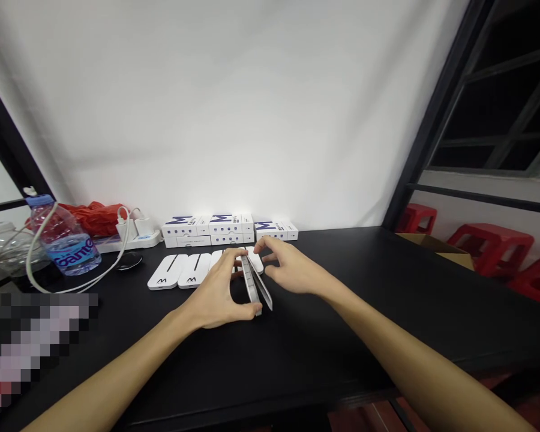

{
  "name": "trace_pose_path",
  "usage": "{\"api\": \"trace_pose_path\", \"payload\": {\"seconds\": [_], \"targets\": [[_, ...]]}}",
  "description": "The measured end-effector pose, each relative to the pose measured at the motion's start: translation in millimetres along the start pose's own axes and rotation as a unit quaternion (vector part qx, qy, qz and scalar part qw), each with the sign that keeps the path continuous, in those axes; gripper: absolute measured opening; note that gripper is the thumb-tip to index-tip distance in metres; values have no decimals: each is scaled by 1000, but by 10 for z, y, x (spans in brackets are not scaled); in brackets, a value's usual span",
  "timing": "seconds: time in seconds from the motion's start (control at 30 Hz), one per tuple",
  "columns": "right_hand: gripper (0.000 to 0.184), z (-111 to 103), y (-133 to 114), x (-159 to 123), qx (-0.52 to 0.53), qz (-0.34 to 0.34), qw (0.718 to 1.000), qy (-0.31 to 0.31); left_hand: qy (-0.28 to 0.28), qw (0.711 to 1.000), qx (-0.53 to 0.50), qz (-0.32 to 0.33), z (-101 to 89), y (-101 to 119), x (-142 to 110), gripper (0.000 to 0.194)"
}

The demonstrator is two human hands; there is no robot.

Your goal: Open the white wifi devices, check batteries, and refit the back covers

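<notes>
Upright on its edge, a slim white electronic device (251, 283) is gripped by my left hand (220, 291), thumb at the near end and fingers at the far end. Slots or small printed marks run along its narrow side. A thin white cover panel (264, 292) leans away from its right side, leaving a wedge-shaped gap. My right hand (290, 264) is beside the panel's far top corner, fingers curved and apart; whether they touch it is unclear. Behind my left hand lies a row of flat white devices (165, 271) with black stripes and logos, partly covered by the hands.
White boxes (186, 231) with purple lettering line the wall, some stacked. At left are a water bottle (67, 240), a red plastic bag (92, 217), a power strip (139, 239) with white cables, and a dark mouse (129, 260). Red stools (495, 240) stand beyond the black table (387, 288).
</notes>
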State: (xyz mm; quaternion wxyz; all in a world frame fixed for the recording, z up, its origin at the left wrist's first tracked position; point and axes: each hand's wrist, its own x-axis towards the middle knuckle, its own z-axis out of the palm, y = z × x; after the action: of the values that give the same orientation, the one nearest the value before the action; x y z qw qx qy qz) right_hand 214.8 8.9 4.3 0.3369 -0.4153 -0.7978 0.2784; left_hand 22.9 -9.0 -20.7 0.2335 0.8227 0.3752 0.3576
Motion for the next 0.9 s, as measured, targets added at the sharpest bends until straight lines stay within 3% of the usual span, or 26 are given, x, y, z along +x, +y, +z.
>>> {"api": "trace_pose_path", "payload": {"seconds": [0.07,0.27,0.4,0.5,0.6,0.77,0.9], "targets": [[22,-40,29,36,12,44,999,-11,-18,1000,-18,11,8,6,-8,74],[39,-151,32,37,60,105,986,-112,-78,995,-61,23,29,32,-30,76],[42,-265,158,50,-80,142,981,-103,-107,993,-44,21,-7,38,-33,72],[44,-315,243,59,-231,163,956,-80,-129,992,-13,4,-21,26,-40,76],[35,-289,220,57,-276,138,949,-70,-134,991,-17,-4,4,2,-51,84],[17,-133,60,31,-147,47,980,-124,-130,991,-41,-13,49,-12,-55,94],[15,-56,35,3,-129,27,988,-79,-108,993,-48,-8,54,19,-52,93]]}}
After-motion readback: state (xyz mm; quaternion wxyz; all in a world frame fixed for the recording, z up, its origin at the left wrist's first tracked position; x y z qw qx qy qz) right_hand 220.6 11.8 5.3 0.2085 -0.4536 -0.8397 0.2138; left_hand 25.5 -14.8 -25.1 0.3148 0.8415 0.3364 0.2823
